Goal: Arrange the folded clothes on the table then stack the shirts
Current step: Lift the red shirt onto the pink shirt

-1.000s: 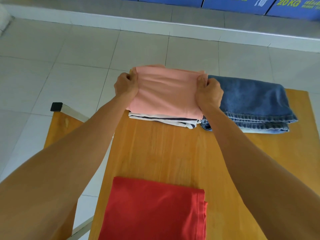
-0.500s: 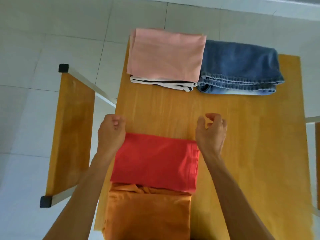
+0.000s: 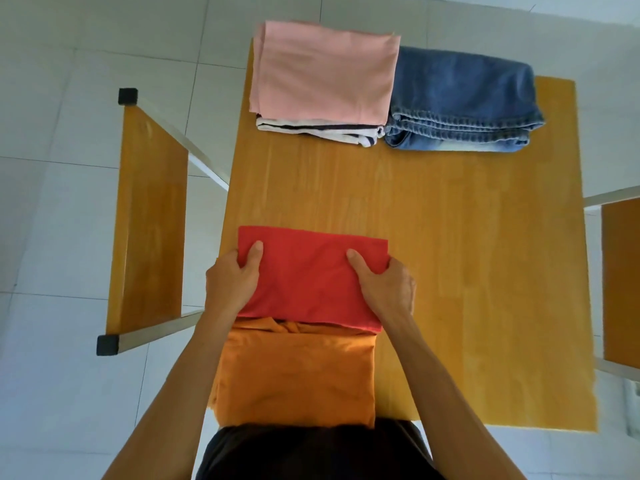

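Observation:
A folded red shirt (image 3: 308, 275) lies near the front of the wooden table (image 3: 450, 237), partly over a folded orange garment (image 3: 298, 379). My left hand (image 3: 233, 282) grips the red shirt's left edge, thumb on top. Its right edge is gripped the same way by my right hand (image 3: 384, 285). At the table's far left, a folded pink shirt (image 3: 325, 72) rests on a white striped shirt (image 3: 322, 128). Folded blue jeans (image 3: 460, 102) lie beside that stack on the right.
A wooden bench (image 3: 149, 220) with metal frame stands left of the table, another bench (image 3: 620, 282) at the right edge. White tiled floor (image 3: 86, 46) surrounds the table. Bare wood shows between the far stacks and the near pile.
My hands let go of the pink shirt on the far stack, came back to the near side and closed on both edges of the red shirt. The camera tilted down.

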`<move>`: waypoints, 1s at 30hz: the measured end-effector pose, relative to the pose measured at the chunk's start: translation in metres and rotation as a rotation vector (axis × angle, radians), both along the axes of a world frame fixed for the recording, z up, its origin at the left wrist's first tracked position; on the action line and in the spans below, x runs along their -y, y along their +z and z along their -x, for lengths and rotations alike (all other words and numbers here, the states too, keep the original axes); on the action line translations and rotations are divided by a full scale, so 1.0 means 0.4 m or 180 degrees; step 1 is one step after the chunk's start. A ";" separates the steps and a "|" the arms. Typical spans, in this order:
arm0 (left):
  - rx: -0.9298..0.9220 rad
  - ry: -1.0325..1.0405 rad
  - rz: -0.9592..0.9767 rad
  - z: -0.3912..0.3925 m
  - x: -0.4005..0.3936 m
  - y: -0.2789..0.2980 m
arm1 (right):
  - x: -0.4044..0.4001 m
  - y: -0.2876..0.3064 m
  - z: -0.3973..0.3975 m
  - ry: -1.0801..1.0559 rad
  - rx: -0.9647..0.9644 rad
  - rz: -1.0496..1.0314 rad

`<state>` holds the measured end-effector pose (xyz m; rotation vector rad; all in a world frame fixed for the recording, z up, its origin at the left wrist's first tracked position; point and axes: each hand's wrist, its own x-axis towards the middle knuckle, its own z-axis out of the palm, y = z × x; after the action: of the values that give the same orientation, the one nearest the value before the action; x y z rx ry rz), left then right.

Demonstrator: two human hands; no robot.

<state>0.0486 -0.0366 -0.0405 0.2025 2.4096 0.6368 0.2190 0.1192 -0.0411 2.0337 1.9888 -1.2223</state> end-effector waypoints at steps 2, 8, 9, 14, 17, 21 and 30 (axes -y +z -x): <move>0.0008 -0.0009 -0.0186 0.011 0.007 0.003 | 0.004 0.000 -0.003 0.0054 -0.0242 -0.0064; -0.0033 0.0028 -0.0533 0.043 -0.008 0.022 | -0.016 0.033 0.017 0.0105 -0.0764 -0.0143; -0.0043 0.0006 -0.0568 0.059 -0.018 0.025 | -0.030 0.034 0.024 0.0073 -0.0797 -0.0087; -0.0079 -0.0092 -0.0773 0.181 -0.134 0.065 | -0.172 0.074 0.123 -0.0147 -0.1116 0.0093; -0.0419 -0.0131 -0.0938 0.265 -0.247 0.117 | -0.289 0.125 0.220 -0.0091 -0.1349 -0.0112; -0.0859 -0.0135 -0.1221 0.397 -0.404 0.177 | -0.449 0.183 0.356 -0.0010 -0.1511 -0.0586; -0.0874 -0.0316 -0.1017 0.610 -0.637 0.120 | -0.661 0.137 0.546 0.0048 -0.1301 -0.0655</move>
<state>-0.1954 0.2183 0.0074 0.5726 2.5225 1.0018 0.0007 0.3838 0.0138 1.9724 2.3904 -1.5992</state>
